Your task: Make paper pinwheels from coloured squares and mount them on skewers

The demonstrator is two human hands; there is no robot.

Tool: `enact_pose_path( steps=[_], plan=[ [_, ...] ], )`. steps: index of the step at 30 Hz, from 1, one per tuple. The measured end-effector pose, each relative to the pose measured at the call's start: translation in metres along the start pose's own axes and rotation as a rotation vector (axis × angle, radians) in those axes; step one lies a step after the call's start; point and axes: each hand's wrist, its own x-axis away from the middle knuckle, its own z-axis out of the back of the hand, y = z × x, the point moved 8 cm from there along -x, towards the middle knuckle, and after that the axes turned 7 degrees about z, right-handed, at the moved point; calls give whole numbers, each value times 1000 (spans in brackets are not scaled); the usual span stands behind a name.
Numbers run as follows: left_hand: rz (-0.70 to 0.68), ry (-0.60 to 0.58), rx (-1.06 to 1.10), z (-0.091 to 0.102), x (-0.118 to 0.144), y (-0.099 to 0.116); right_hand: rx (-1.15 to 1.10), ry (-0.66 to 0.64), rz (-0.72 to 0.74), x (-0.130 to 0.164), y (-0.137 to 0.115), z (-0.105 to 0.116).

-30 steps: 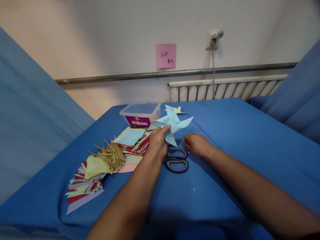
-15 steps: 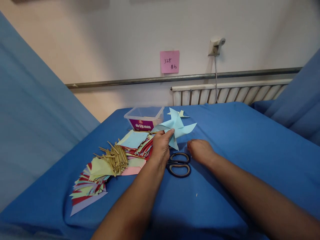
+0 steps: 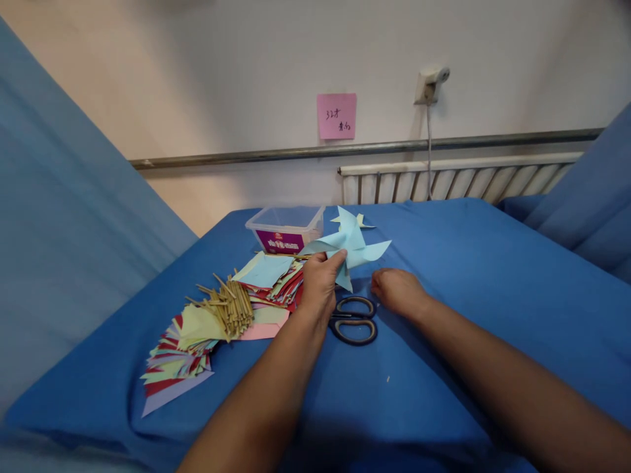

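1. At the far left I noted the fan of coloured paper sheets [image 3: 177,368] lying on the blue cloth [image 3: 468,276], with the bundle of thin sticks [image 3: 227,307] resting on top of it. I judged that both should stay undisturbed while the fold was worked.
2. Further right, a second stack of cut papers [image 3: 271,279] lay just in front of the clear plastic box [image 3: 286,228]. I kept the forearm clear of this stack, since a sweep of the wrist could scatter it.
3. My left hand [image 3: 320,286] was closed on the light blue paper pinwheel [image 3: 351,246], thumb and fingers pinching it at its lower left side and holding it raised above the cloth, in front of the box.
4. I judged that the pinch should sit near the centre and stay light, because a hard squeeze would crease the vanes.
5. The scissors [image 3: 353,320] lay shut on the cloth between the two hands, just below the pinwheel; I held the paper clear of them.
6. My right hand [image 3: 397,289] rested on the cloth to the right of the pinwheel, fingers curled under. I could not tell whether it held anything small.
7. A small yellow paper piece [image 3: 362,222] lay behind the pinwheel.
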Motion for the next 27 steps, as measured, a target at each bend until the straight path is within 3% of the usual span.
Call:
enact_pose_path(
  steps=[10,12,15,18,20,22,27],
  plan=[
    [1,28,-21,1,2,2,-88,8,15,2,5,5],
    [-29,41,-52,3,1,3,-280,-13,58,8,4,9],
    [-84,50,-122,3,1,6,-832,-37,178,20,-11,23],
    [-112,38,-199,0,1,4,-1059,238,158,29,-10,49],
    [-118,25,-228,-3,3,2,-1049,493,81,34,-2,61],
    [-123,12,-254,-8,6,-1,-958,658,47,37,2,65],
    [-146,-21,-377,-19,14,-5,-719,733,101,35,-2,64]
  ],
)
